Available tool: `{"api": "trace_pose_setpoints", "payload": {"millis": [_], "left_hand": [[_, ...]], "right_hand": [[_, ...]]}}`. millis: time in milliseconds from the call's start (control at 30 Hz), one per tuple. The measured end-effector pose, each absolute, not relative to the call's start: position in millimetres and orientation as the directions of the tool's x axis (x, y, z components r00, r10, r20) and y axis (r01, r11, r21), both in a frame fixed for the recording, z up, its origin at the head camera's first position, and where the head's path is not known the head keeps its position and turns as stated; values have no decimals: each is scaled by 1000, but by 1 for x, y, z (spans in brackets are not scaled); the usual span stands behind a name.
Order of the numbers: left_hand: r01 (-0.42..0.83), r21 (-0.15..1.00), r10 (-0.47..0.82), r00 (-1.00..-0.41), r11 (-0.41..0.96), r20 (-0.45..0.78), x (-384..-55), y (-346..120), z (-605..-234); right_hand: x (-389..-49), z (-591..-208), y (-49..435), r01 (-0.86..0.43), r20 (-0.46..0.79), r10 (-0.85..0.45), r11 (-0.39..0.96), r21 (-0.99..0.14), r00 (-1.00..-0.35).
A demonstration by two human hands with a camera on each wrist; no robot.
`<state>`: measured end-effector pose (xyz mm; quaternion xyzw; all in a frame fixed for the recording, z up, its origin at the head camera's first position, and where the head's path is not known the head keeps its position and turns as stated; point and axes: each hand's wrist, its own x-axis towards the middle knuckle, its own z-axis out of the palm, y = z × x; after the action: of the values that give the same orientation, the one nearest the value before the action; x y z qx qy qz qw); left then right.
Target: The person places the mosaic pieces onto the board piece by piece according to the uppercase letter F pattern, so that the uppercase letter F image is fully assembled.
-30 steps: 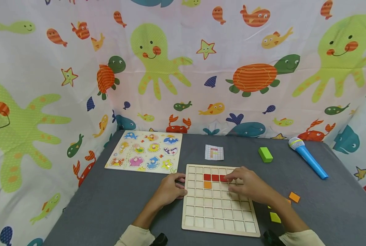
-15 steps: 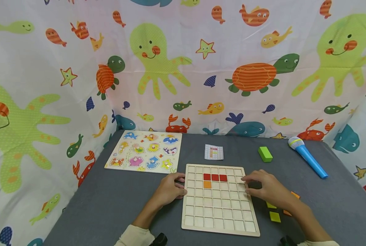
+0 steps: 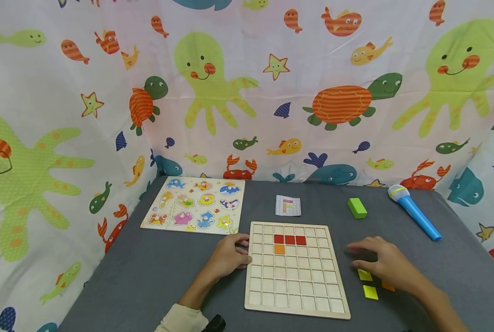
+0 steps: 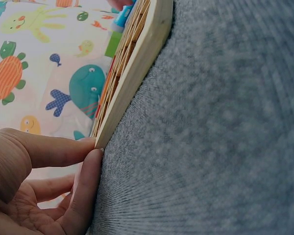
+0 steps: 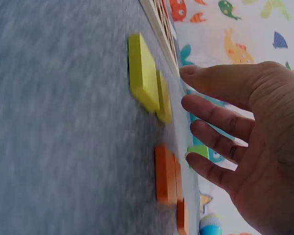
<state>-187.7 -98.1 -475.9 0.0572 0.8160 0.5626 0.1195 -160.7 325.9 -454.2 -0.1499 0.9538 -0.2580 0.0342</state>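
The wooden grid board [image 3: 294,276] lies on the grey table, with a row of three red tiles [image 3: 290,240] and an orange tile [image 3: 279,249] below the leftmost in its cells. My left hand [image 3: 228,252] holds the board's left edge; in the left wrist view, thumb and finger [image 4: 88,171] close on the wooden rim. To the board's right, my right hand [image 3: 381,262] hovers near loose yellow tiles [image 3: 370,292] and orange tiles [image 3: 388,286], fingers spread and nothing between them. The right wrist view shows its fingertips [image 5: 196,100] apart from the yellow tile [image 5: 143,73].
A small printed pattern card [image 3: 288,205] lies behind the board. An animal peg puzzle [image 3: 194,205] is at the back left. A green block [image 3: 356,208] and a blue toy microphone [image 3: 417,214] lie at the back right, before a sea-animal curtain [image 3: 263,115].
My right hand has left the last red tile in the row and moved right, off the board to the loose tiles. My left hand stays at the board's edge.
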Motion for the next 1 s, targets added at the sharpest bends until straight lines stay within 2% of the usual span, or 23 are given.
{"api": "trace_pose_setpoints", "payload": {"millis": [500, 1000], "left_hand": [[-43, 932, 225, -965, 359, -132, -188, -98, -477], [-36, 931, 227, -966, 363, -125, -187, -99, -477]], "right_hand": [[-149, -458, 368, -194, 19, -207, 877, -439, -978], [-145, -456, 403, -108, -28, -135, 889, -444, -990]]}}
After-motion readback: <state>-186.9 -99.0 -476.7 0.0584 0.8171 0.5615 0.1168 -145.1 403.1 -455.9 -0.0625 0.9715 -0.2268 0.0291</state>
